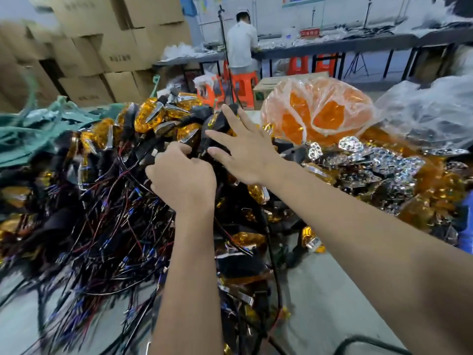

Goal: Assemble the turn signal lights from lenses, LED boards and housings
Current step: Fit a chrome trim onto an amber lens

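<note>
On the heap of assembled amber turn signals [151,116] at left, the left hand [183,180] has a curled grip among black housings [217,124]; right hand [245,152] spread wide just beside it

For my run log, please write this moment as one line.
left hand: grips black housing in pile of wired turn signals | right hand: open, fingers spread over pile | bag of amber lenses: untouched
</note>
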### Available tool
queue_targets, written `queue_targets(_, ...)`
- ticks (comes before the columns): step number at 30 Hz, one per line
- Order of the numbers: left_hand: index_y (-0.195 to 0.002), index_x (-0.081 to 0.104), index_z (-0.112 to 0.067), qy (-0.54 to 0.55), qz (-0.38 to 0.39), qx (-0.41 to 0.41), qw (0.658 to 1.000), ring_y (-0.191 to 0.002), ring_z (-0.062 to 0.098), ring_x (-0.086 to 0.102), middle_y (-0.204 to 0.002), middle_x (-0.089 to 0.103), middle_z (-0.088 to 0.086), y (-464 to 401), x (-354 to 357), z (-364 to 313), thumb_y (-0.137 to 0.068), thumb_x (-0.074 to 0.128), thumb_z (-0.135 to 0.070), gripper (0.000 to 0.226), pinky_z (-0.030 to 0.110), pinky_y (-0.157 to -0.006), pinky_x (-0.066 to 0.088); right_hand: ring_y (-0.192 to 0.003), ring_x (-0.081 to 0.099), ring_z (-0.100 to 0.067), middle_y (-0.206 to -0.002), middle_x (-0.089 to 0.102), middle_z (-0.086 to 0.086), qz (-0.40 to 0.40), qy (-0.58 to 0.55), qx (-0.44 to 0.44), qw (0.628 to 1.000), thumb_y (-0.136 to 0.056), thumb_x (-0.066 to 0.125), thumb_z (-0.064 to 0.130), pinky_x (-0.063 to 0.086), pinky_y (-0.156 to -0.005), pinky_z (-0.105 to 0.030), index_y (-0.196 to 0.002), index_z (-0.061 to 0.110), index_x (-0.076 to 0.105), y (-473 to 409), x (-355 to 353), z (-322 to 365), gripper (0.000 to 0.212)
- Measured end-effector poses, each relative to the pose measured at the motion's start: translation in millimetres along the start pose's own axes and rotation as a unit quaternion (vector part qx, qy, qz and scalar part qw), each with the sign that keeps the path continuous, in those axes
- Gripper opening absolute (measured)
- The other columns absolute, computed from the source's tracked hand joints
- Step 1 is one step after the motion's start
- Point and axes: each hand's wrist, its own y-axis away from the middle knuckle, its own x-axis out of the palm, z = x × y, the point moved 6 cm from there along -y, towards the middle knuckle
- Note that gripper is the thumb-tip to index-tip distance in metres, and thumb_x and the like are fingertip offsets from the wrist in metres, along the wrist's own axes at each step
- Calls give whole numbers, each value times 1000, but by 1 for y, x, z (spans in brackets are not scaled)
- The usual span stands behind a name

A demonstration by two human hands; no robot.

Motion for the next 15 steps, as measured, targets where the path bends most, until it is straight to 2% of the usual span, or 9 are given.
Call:
queue_targets(4,-120,66,-23,55,-34,16,998,-125,31,45,-124,62,5,21,1,-24,-90,60,-13,33,49,-99,45,-160,-15,-30,-174,-20,2,12,28,5,1000,-109,36,54,6,-126,-66,-164,45,19,8,1,-4,58)
queue_targets(6,-119,64,-22,83,-43,26,995,-125,30,44,-125,61,5,33,2,-35,-89,60,-13,32,46,-99,44,-161,-9,-30,-175,-12,0,-15,-13,5,1000,-109,41,49,7,-126,-65,-165,41,17,19,-8,-7,62)
queue_targets(8,-116,62,-21,109,-58,39,992,-123,30,45,-123,61,4,46,4,-47,-89,61,-16,28,37,-96,40,-161,8,-34,-175,8,-9,-82,-85,23,993,-108,45,45,16,-124,-60,-164,30,29,38,-24,-14,60)
queue_targets(9,-115,62,-20,128,-60,48,989,-121,30,46,-121,62,3,54,7,-56,-88,61,-16,27,32,-95,36,-156,23,-40,-170,25,-18,-120,-126,37,984,-105,44,40,25,-121,-56,-160,18,39,52,-33,-22,59)
queue_targets(11,-110,61,-19,170,-48,72,982,-116,28,48,-115,63,2,74,18,-78,-85,60,-14,25,25,-90,31,-136,51,-43,-145,56,-24,-175,-176,69,966,-91,40,32,41,-109,-44,-143,2,57,85,-44,-44,63)
queue_targets(12,-108,60,-19,184,-28,86,979,-113,27,47,-113,62,1,86,26,-92,-85,60,-14,24,25,-89,30,-126,59,-40,-135,63,-21,-187,-190,87,960,-86,41,29,45,-103,-38,-135,1,63,102,-48,-57,61)
queue_targets(13,-107,60,-21,195,6,102,976,-111,24,46,-111,62,0,98,35,-106,-85,61,-15,22,26,-90,33,-119,63,-38,-127,67,-18,-193,-211,110,952,-84,44,26,49,-101,-37,-128,3,67,119,-52,-71,55)
queue_targets(15,-106,61,-22,213,108,130,962,-112,22,49,-110,62,-3,127,61,-133,-87,63,-17,20,32,-95,40,-106,68,-34,-110,70,-10,-214,-228,156,937,-82,48,23,56,-95,-50,-110,23,71,151,-62,-100,36)
